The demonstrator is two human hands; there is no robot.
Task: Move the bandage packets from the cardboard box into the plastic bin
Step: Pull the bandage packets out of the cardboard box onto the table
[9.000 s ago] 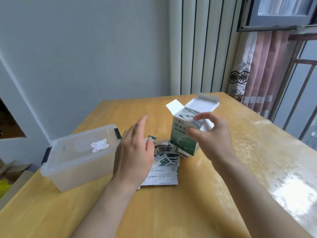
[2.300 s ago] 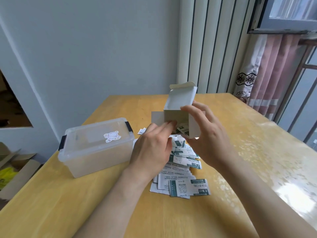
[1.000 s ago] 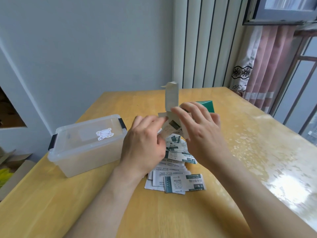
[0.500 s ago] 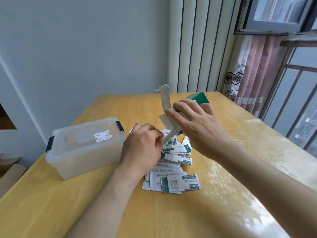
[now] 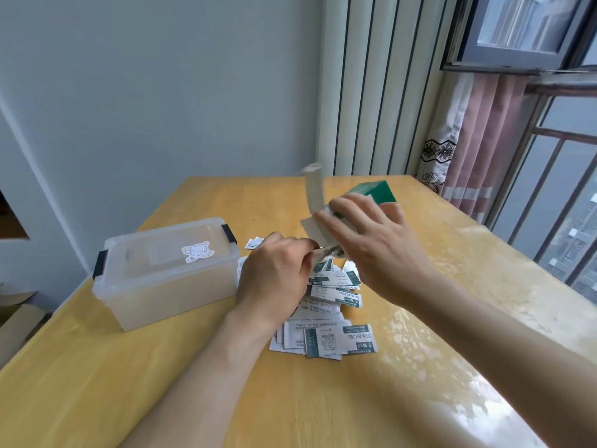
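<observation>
My right hand (image 5: 368, 244) grips the green and white cardboard box (image 5: 374, 192), tipped with its open mouth down toward the left and its flap sticking up. At that mouth my left hand (image 5: 274, 279) pinches a bandage packet (image 5: 323, 252). Below both hands several white and teal bandage packets (image 5: 336, 341) lie in a loose pile on the wooden table (image 5: 420, 367). The translucent plastic bin (image 5: 161, 286) stands to the left of the pile with its lid (image 5: 168, 247) on and black latches at both ends.
A stray packet (image 5: 253, 243) lies behind my left hand near the bin. A window with bars and a pink curtain (image 5: 478, 150) border the table's right side. Cardboard (image 5: 16, 315) sits on the floor at the far left.
The pile has grown since nine seconds ago. My right hand has tipped the box further over, and my left hand has closed its fingers on a packet at the mouth.
</observation>
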